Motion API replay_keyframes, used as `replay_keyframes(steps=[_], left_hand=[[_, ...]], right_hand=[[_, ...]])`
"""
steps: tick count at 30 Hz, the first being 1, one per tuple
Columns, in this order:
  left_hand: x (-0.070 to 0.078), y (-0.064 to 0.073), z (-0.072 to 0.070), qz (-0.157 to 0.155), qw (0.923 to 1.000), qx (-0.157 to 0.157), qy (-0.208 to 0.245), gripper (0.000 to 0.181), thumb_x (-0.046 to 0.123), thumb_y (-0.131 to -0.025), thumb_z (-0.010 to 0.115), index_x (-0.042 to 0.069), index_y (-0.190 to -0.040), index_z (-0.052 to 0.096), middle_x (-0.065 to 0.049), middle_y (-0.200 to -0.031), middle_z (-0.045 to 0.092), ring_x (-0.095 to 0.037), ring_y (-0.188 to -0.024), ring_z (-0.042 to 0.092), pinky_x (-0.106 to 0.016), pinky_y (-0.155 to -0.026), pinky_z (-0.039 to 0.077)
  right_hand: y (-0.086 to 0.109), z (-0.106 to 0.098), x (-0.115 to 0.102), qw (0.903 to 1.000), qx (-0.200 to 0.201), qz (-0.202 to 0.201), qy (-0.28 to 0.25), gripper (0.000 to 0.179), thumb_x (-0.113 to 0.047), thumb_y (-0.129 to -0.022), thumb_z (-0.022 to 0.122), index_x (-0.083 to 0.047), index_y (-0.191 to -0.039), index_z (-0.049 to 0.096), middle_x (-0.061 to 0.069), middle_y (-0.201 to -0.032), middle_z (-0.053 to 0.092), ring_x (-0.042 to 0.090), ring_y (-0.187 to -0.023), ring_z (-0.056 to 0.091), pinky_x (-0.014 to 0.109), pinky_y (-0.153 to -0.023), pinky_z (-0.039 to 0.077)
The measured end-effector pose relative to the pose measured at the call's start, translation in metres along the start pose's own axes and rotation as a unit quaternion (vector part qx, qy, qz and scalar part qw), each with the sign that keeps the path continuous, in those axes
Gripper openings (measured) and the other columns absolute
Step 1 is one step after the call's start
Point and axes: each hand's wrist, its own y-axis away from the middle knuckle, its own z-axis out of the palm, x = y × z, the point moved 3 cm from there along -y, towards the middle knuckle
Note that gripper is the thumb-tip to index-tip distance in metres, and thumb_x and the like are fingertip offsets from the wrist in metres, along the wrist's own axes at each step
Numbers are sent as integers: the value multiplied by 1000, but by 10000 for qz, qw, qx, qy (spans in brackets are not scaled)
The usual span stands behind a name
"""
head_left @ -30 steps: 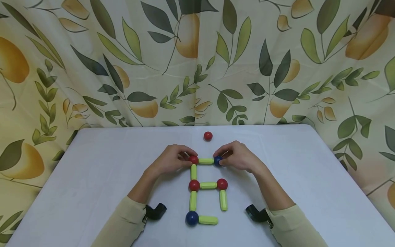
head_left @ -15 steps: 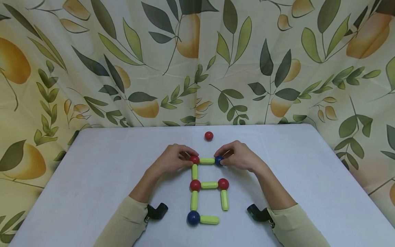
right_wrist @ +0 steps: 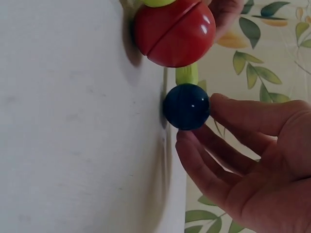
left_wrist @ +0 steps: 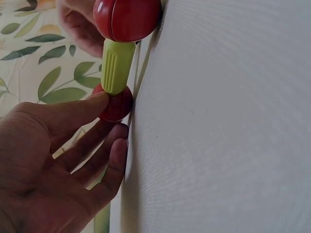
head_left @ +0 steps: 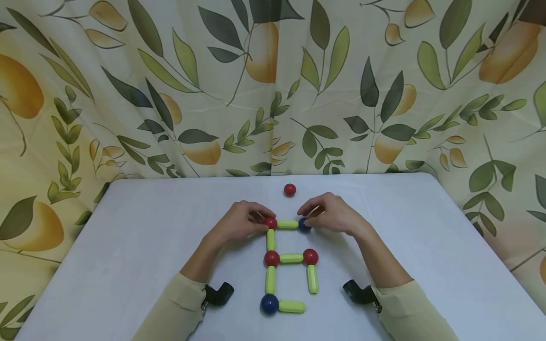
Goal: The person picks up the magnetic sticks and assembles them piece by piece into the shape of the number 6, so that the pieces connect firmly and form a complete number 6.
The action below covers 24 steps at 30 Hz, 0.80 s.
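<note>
A flat figure of yellow-green rods and red and blue balls lies mid-table. My left hand [head_left: 244, 221] holds the red ball [head_left: 270, 223] at its upper left corner, thumb on the near side and fingers beyond; the left wrist view shows the thumb [left_wrist: 99, 102] against that ball. On the upper right, my right hand [head_left: 334, 213] has thumb and fingers around the blue ball [right_wrist: 187, 107]. A rod [head_left: 287, 224] joins these two balls. Below are a red ball [head_left: 271, 258], another red ball [head_left: 310, 256] and a larger-looking blue ball [head_left: 269, 304].
One loose red ball [head_left: 290, 190] sits by the far edge of the white table [head_left: 162, 199]. Two rods, one upright-running [head_left: 313, 279] and one crosswise [head_left: 292, 307], each have a free end at the lower right. A patterned curtain [head_left: 273, 118] hangs behind the table.
The head view has shifted slightly. My right hand has risen a little relative to the blue ball, while the left hand and the figure keep their places.
</note>
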Motion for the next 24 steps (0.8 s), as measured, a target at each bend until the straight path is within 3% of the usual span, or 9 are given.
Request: replay_keyframes(steps=[15, 20, 24], left_hand=[[1, 0, -1, 11, 10000, -59, 71, 30, 10, -90, 81, 22, -117, 80, 4, -113, 75, -16, -102, 67, -34, -94, 58], [-1, -1, -1, 65, 9999, -81, 72, 30, 10, -90, 81, 22, -117, 80, 3, -113, 76, -15, -101, 67, -34, -94, 58], [-2, -1, -1, 94, 9999, -104, 90, 30, 11, -90, 81, 22, -118, 80, 4, -114, 76, -15, -102, 67, -34, -94, 58]], right_hand=[[-41, -17, -6, 9967, 633, 115, 494, 34, -12, -93, 74, -6, -126, 71, 14, -111, 73, 29, -97, 68, 31, -75, 56], [-55, -19, -9, 9950, 779, 125, 608, 43, -13, -94, 73, -9, -137, 66, 20, -124, 69, 35, -108, 68, 39, -83, 59], [-65, -17, -8, 9960, 677, 26, 582, 50, -10, -95, 72, -9, -143, 61, 23, -136, 64, 41, -119, 66, 46, -94, 59]])
